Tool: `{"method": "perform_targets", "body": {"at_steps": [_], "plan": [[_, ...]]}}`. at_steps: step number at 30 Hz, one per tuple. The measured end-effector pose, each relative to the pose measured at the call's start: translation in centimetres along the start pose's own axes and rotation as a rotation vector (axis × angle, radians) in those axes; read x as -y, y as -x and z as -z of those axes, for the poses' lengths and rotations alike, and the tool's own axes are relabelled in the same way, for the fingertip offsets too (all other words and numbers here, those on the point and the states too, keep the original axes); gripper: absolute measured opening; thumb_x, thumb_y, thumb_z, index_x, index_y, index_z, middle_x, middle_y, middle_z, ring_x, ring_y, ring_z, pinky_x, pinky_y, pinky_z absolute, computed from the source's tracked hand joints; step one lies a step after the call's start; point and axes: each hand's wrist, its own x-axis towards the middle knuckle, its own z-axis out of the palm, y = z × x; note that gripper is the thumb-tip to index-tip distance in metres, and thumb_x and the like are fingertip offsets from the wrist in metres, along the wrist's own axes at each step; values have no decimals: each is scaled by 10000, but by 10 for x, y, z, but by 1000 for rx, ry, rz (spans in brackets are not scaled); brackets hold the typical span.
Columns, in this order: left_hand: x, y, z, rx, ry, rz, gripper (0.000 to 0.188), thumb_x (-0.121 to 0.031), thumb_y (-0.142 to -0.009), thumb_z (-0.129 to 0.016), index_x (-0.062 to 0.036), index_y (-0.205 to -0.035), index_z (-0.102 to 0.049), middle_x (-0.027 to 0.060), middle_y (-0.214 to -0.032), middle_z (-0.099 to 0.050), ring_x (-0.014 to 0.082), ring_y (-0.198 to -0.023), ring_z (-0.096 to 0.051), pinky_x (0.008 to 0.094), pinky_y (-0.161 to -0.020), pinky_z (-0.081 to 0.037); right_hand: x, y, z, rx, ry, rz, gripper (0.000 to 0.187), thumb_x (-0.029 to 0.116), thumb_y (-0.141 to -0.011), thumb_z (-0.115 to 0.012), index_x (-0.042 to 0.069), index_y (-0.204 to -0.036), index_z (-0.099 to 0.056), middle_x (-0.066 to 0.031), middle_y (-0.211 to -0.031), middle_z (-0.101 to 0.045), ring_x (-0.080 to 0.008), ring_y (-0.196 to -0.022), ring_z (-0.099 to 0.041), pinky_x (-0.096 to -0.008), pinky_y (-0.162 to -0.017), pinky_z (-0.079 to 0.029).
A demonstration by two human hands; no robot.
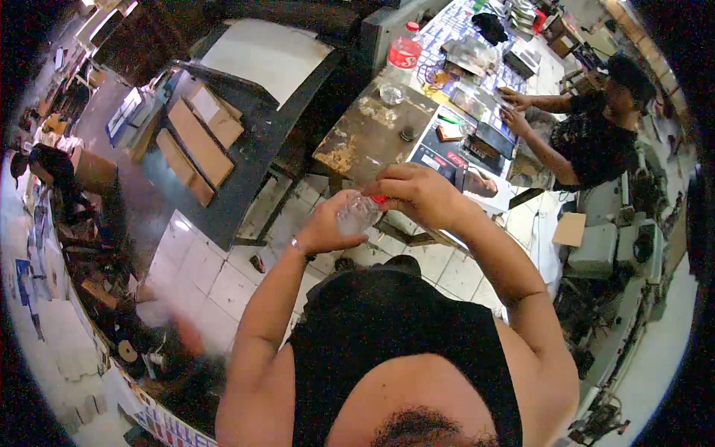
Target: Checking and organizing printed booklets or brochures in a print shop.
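Clear plastic bottle (356, 216) in the head view, held up in front of the person's chest, above the tiled floor (201, 257) and just short of the near edge of the brown counter (354, 141). From where I stand, it leans over with its red cap (379, 199) toward the right. Of the two hands, the left hand (328, 227) is curled round the body of the bottle, thumb along its lower side, a pale band (298, 244) at the wrist. The right hand (417, 194) comes over from the other side, its fingers bent and drawn close together on the cap; whether they are turning it, I cannot tell. The person wears a black top (395, 320). Beyond the hands, the brown counter carries a red-labelled bottle (404, 52), a small clear container (391, 94) and a small dark round thing (407, 134), with a printed sheet (462, 170) near the right hand. At its right side a co-worker (599, 138) in dark clothes reaches both forearms over it. Well off to the left, strips of brown cardboard (199, 141) and a large white panel (264, 58) lie on a dark counter (249, 182)
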Motion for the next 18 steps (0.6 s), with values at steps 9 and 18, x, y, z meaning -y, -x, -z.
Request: {"method": "perform_targets", "body": {"at_steps": [9,18], "plan": [[1,-35,16,-18,135,-186,706,-280,-660,-874,-69,-1263,-572,127,-1205,-658,254,-1094,-651,359,-955,-506,14,2,25,-189,-148,62,307,27,-830,-656,83,-1129,-700,-142,-1184,-673,-337,-1094,-646,-413,-925,-522],[-91,-58,93,-236,116,-516,732,-260,-585,-935,-92,-1211,-594,97,-1174,-675,295,-999,-668,379,-888,-531,-85,60,-47,-548,-474,-626,299,203,-987,-622,-20,-1185,-636,-70,-1023,-676,-146,-957,-625,-288,-867,-490]]}}
